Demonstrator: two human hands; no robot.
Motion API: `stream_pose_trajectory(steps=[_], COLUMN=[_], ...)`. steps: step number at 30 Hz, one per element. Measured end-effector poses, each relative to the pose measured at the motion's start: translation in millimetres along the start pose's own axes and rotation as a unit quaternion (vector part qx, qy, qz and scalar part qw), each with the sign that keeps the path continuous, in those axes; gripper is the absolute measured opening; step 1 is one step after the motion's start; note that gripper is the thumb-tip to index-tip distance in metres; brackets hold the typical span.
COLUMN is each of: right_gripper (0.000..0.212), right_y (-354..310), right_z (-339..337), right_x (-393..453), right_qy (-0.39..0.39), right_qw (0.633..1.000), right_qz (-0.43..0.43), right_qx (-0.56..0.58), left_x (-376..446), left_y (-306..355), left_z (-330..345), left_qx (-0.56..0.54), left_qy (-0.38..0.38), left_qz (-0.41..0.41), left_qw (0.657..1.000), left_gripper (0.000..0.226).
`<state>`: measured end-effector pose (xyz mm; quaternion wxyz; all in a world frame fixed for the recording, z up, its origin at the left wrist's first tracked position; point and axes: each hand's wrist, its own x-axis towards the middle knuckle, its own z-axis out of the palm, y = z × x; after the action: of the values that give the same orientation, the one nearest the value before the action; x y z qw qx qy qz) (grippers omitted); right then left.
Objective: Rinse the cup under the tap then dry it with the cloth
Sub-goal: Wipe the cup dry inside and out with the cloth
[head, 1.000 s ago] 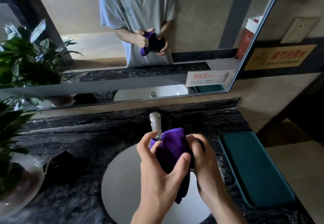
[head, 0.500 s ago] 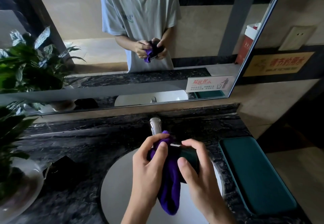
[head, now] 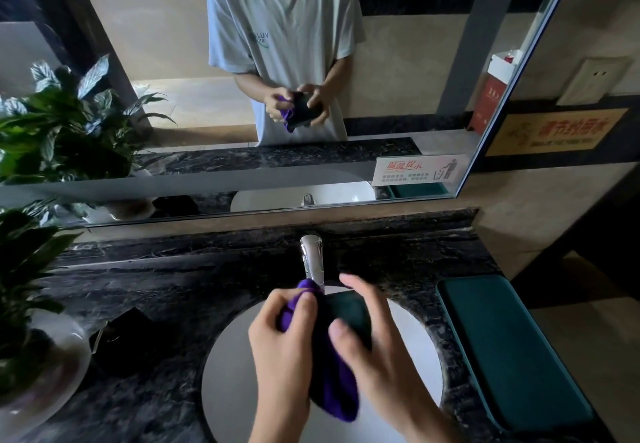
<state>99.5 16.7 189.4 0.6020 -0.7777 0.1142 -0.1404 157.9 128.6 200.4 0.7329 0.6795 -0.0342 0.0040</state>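
A dark cup [head: 349, 311] lies on its side between both hands above the white sink basin [head: 412, 349]. My right hand [head: 374, 349] grips the cup from the right, thumb over its side. My left hand [head: 284, 345] presses a purple cloth [head: 337, 383] against the cup's left side; the cloth hangs down below the hands. The chrome tap [head: 311, 257] stands just behind the hands, with no water visible. The cup's opening is hidden by the cloth.
A dark marble counter [head: 166, 280] surrounds the basin. A teal tray [head: 509, 349] lies at the right, a potted plant in a white pot [head: 38, 366] at the left with a small black object [head: 124, 338] beside it. The mirror [head: 398, 96] rises behind.
The cloth has shifted from covering the cup's top to its left side, leaving more of the dark cup showing. Both hands stayed over the basin, turning around the cup.
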Motion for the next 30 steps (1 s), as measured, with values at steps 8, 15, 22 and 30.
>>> stream_pose_trajectory(steps=[8, 15, 22, 30], right_gripper=[0.034, 0.051, 0.026, 0.041], right_y=[-12, -10, 3, 1], right_z=[4, -12, -8, 6], right_x=[9, 13, 2, 12], right_qy=[0.108, -0.004, -0.011, 0.009], right_qw=[0.988, 0.975, 0.997, 0.929], right_qz=[0.075, 0.196, -0.062, 0.334], right_qx=[0.085, 0.11, -0.035, 0.159], left_x=[-13, -19, -9, -15], left_y=[9, 3, -5, -14], left_z=[-3, -13, -13, -10], left_qx=[0.034, 0.016, -0.068, 0.064], left_qy=[-0.118, -0.183, -0.103, -0.107], left_qz=[0.069, 0.043, -0.065, 0.022], left_qw=[0.99, 0.982, 0.99, 0.992], left_gripper=[0.018, 0.031, 0.018, 0.011])
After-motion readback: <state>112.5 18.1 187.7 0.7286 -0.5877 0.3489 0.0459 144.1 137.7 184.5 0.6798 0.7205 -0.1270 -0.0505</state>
